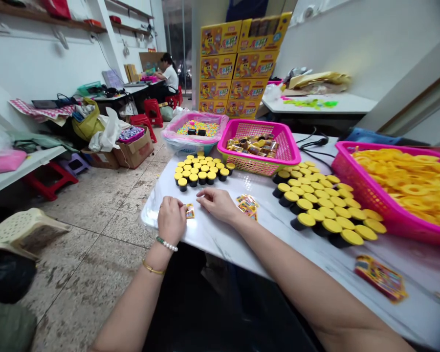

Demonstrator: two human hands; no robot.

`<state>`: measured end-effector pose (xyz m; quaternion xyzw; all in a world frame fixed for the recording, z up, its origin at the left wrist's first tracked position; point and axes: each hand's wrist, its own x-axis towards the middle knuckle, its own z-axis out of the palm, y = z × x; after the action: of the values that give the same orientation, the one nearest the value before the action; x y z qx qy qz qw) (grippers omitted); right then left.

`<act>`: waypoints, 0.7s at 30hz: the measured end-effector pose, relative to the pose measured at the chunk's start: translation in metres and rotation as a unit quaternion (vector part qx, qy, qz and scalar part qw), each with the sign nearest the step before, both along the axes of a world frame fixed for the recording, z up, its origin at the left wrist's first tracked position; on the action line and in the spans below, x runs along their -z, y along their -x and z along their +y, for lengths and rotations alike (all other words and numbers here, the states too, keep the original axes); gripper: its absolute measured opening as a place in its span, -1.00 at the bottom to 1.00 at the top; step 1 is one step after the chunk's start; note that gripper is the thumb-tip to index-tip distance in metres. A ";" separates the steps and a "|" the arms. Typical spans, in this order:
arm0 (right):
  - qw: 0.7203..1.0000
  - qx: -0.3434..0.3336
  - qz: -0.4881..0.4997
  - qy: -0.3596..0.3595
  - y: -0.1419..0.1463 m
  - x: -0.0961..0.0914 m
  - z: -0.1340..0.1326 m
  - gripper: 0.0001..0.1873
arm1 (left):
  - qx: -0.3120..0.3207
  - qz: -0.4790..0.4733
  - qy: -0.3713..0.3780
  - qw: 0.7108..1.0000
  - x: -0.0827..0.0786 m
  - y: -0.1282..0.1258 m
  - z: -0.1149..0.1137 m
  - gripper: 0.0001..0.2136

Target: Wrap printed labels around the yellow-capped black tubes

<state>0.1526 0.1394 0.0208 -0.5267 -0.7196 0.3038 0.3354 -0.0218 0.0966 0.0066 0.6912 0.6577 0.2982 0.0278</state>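
My left hand (171, 217) is at the table's near left edge, its fingers curled closed at a small colourful printed label (189, 211). Opposite it, my right hand (219, 203) hovers low over the table, fingers extended towards the left with nothing visible in them. Beside the right wrist lies a loose pile of similar printed labels (248, 205). Just beyond both hands stands a group of small black tubs with yellow lids (201, 171). More yellow-lidded black tubs (322, 200) fill the table to the right of my right hand.
Behind the tubs are a bag-lined basin of coloured beads (223, 120) and a pink basket (293, 159) of wrapped brown-and-yellow pieces. A pink basket (352, 186) of yellow plastic parts stands right. A label stack (381, 277) lies nearer. Stacked yellow cartons (220, 66) and a seated person (169, 76) are farther back.
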 end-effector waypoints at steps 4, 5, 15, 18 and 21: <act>1.000 0.008 0.000 -0.003 0.001 -0.006 -0.004 -0.82 | 0.032 -0.030 -0.022 0.999 0.002 0.001 -0.005 -0.88; 1.000 0.008 -0.006 -0.017 0.001 -0.008 -0.006 -0.84 | 0.036 -0.038 -0.013 0.999 0.003 0.001 -0.005 -0.92; 0.975 -0.050 0.175 0.126 0.010 0.009 0.003 -0.59 | 0.045 -0.254 -0.040 0.965 0.013 -0.011 0.012 -0.76; 0.966 -0.061 0.202 0.147 0.011 0.012 0.006 -0.54 | 0.067 -0.331 -0.059 0.939 0.002 -0.023 0.021 -0.78; 0.963 -0.028 0.223 0.152 0.007 0.013 0.010 -0.51 | 0.090 -0.418 -0.045 0.903 -0.011 -0.034 0.028 -0.83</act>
<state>0.1459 0.1498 0.0080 -0.4703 -0.5863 0.5283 0.3949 0.0121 0.1250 0.0180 0.5599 0.5064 0.5854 0.2957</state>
